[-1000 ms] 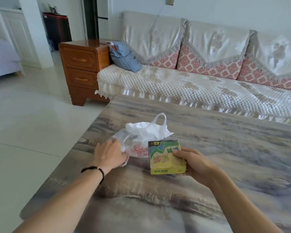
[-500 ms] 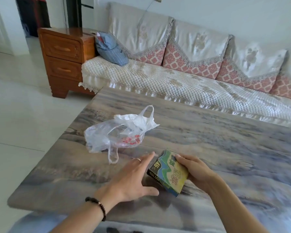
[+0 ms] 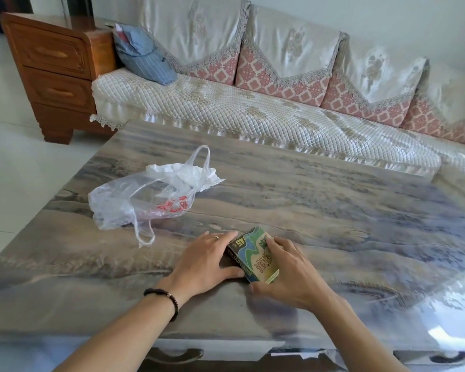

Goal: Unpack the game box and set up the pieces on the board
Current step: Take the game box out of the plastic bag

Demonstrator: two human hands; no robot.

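**Both hands on the game box at the near edge of the table**

I have the small green and yellow game box [image 3: 255,257] between my two hands, low on the marble-patterned table [image 3: 333,210], close to the edge nearest me. The box sits tilted, one corner pointing away from me, its printed top face showing between my hands.

My left hand [image 3: 207,261] lies against the box's left side. The fingers reach forward along that side, nearly straight, and the thumb runs along the near lower edge, so the box's dark side panel is framed between thumb and fingers. There is a ring on one finger and a dark bead bracelet [image 3: 164,299] at the wrist.

My right hand [image 3: 285,275] comes over the box from the right. Its fingers curl over the top face and its thumb presses at the near corner, so this hand grips the box. Whether the box rests flat on the table or is lifted slightly, I cannot tell.

Beyond my left hand, up and to the left, a crumpled clear plastic bag [image 3: 151,197] with red print lies on the table, well apart from the box, one handle loop trailing toward me. Further off past both hands stands a sofa [image 3: 279,108] with a quilted cover, a blue striped cap [image 3: 142,57] lying at its left end, beside a wooden bedside cabinet [image 3: 51,63].
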